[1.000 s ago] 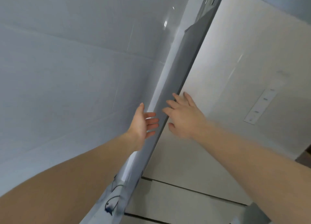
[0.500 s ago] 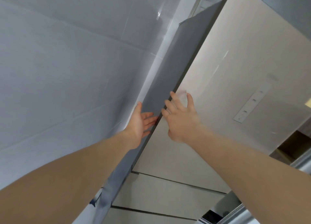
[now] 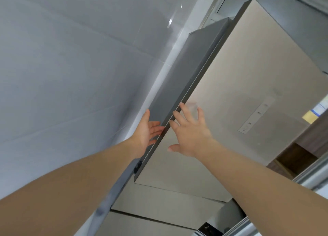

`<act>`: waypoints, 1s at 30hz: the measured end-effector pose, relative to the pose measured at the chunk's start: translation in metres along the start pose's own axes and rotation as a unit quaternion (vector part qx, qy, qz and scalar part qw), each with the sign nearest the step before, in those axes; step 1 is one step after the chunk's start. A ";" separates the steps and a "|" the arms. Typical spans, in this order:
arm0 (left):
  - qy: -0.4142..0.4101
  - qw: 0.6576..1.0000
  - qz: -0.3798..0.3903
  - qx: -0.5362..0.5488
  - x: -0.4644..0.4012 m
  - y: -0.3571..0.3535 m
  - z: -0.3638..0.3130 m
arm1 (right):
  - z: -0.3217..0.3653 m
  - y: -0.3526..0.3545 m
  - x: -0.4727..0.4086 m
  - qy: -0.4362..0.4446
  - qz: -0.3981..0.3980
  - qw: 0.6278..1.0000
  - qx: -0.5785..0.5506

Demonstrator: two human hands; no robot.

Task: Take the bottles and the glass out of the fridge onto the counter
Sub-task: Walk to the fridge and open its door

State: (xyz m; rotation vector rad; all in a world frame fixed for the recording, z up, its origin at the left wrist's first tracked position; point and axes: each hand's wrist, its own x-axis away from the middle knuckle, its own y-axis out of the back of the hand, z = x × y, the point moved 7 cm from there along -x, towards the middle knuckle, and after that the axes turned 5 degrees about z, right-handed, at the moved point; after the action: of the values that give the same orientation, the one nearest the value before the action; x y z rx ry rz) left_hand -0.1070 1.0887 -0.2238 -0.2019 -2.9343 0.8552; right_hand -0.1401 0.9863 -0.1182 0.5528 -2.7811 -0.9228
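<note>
Head view. The fridge fills the centre and right of the frame, seen from a low, tilted angle. Its upper door, beige and glossy, stands slightly ajar: the left edge sits off the grey cabinet side, with a narrow gap running diagonally from upper right to lower centre. A small control panel is set into the door face at centre right. Lower door panels appear at the bottom centre, closed, with dark seams between them.

The left hand, at frame centre, reaches in at the door's left edge; its fingers are extended and relaxed, tips against or behind the edge, not curled round anything. The right hand, just beside it, lies flat on the door front, fingers spread and straight, the tips at the edge; it grips nothing. Both forearms enter from the bottom of the frame.

A pale tiled wall occupies the left half. A dark wood cabinet shows at the right edge.

The bottles and the glass are not visible; the fridge interior cannot be seen.
</note>
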 end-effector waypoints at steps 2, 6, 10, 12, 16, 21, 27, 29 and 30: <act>-0.006 1.000 -0.004 -0.009 0.015 -0.005 0.002 | 0.001 -0.001 0.016 0.003 -0.004 1.000 -0.005; -0.013 0.999 -0.022 -0.028 0.053 -0.020 0.010 | 0.002 0.001 0.058 0.009 -0.013 1.000 -0.015; -0.019 0.998 -0.037 -0.050 0.101 -0.043 0.022 | 0.002 -0.001 0.114 0.013 -0.039 0.998 -0.036; -0.021 0.997 -0.038 -0.059 0.126 -0.058 0.031 | 0.001 -0.005 0.145 0.015 -0.046 0.997 -0.052; -0.027 0.996 -0.038 -0.078 0.174 -0.092 0.054 | 0.000 -0.016 0.210 0.007 -0.060 0.994 -0.093; -0.007 0.996 -0.018 -0.091 0.223 -0.143 0.086 | -0.010 -0.034 0.293 -0.022 -0.094 0.982 -0.160; 0.001 0.992 0.010 -0.125 0.252 -0.191 0.103 | -0.021 -0.048 0.370 -0.078 -0.188 0.957 -0.209; -0.001 0.991 0.012 -0.133 0.255 -0.201 0.105 | -0.019 -0.054 0.384 -0.071 -0.181 0.960 -0.203; -0.005 0.990 0.011 -0.137 0.255 -0.205 0.104 | -0.019 -0.056 0.389 -0.068 -0.173 0.961 -0.206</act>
State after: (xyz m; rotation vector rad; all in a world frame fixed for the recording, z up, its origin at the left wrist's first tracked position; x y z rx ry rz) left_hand -0.3920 0.9003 -0.1915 -0.2489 -3.0539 0.4510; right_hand -0.4757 0.7817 -0.1238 0.9452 -2.5265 -1.6180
